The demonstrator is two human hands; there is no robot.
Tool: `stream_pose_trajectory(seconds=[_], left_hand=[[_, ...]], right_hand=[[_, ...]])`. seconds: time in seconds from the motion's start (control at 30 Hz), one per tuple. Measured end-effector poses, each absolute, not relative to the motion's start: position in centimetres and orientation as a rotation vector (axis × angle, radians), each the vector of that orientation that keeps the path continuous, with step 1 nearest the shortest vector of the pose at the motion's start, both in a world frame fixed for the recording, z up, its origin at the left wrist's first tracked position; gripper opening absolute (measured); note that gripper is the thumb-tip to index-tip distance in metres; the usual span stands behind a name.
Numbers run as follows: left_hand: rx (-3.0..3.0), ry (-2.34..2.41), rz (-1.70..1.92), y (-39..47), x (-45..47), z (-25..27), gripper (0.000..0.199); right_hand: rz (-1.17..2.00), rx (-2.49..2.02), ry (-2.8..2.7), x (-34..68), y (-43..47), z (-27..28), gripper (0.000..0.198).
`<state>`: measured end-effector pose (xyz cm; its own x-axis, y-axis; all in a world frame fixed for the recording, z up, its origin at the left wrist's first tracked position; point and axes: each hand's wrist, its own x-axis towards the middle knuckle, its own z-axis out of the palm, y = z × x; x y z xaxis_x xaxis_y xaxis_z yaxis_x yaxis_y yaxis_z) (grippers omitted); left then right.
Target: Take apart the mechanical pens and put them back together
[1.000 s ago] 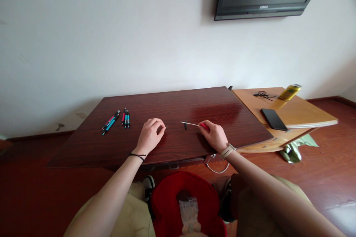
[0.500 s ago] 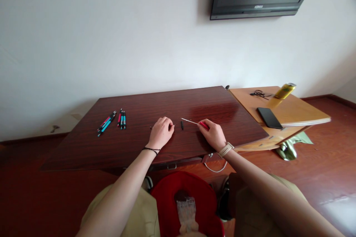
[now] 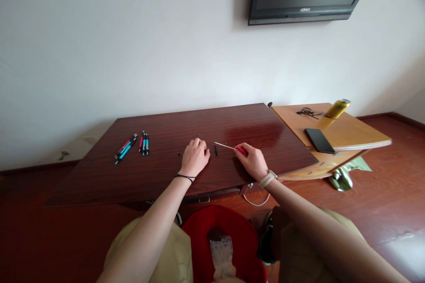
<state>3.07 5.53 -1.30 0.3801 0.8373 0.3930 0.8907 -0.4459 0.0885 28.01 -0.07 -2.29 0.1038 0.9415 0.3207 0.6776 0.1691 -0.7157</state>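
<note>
My right hand (image 3: 251, 159) rests at the table's near edge, fingers closed around a red pen barrel (image 3: 241, 151). A thin white pen refill (image 3: 223, 145) sticks out of the barrel to the left. Between my hands a short black pen part (image 3: 216, 150) lies on the tabletop. My left hand (image 3: 195, 157) is palm down beside that part, its fingers curled under; whatever they hold is hidden. Just left of it is a tiny dark piece (image 3: 178, 154), too small to name.
Pens with blue and pink barrels (image 3: 126, 148) lie in two groups at the left of the dark wooden table (image 3: 186, 124). On the lighter side table (image 3: 361, 135) are a phone (image 3: 319, 140), a yellow can (image 3: 338, 108) and a black cable (image 3: 308, 112).
My left hand has shifted slightly right, toward the black pen part, and turned more palm down. The small tip that showed at its fingers is now hidden. My right hand keeps its hold.
</note>
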Motion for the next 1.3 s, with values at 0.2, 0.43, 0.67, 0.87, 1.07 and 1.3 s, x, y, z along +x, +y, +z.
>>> stream_pose_trajectory(seconds=[0.2, 0.43, 0.67, 0.87, 1.07, 1.3], left_hand=[[-2.489, -1.571, -0.556, 5.5, 3.3, -1.2, 0.01], [-2.544, -1.541, -0.62, 5.3, 2.6, -1.3, 0.007], [-2.608, -1.512, -0.636, 4.0, 1.0, -1.0, 0.003], [-2.62, -1.503, -0.659, 2.9, -1.0, -1.1, 0.006], [-2.637, -1.5, -0.656, 1.9, -2.2, -0.9, 0.007], [-2.642, -1.505, -0.641, 1.8, -2.1, -0.8, 0.007]], right_hand=[[0.41, -1.58, -1.636, 28.0, -0.1, -2.3, 0.021], [0.402, -1.6, -1.643, 28.2, 0.0, -2.2, 0.022], [0.326, -1.731, -1.609, 30.0, 0.4, -0.9, 0.028], [0.195, -1.887, -1.7, 29.9, 0.6, -1.3, 0.033], [0.146, -2.033, -1.845, 28.8, 0.8, -1.7, 0.034], [0.128, -2.097, -1.937, 27.4, 1.5, -1.6, 0.042]])
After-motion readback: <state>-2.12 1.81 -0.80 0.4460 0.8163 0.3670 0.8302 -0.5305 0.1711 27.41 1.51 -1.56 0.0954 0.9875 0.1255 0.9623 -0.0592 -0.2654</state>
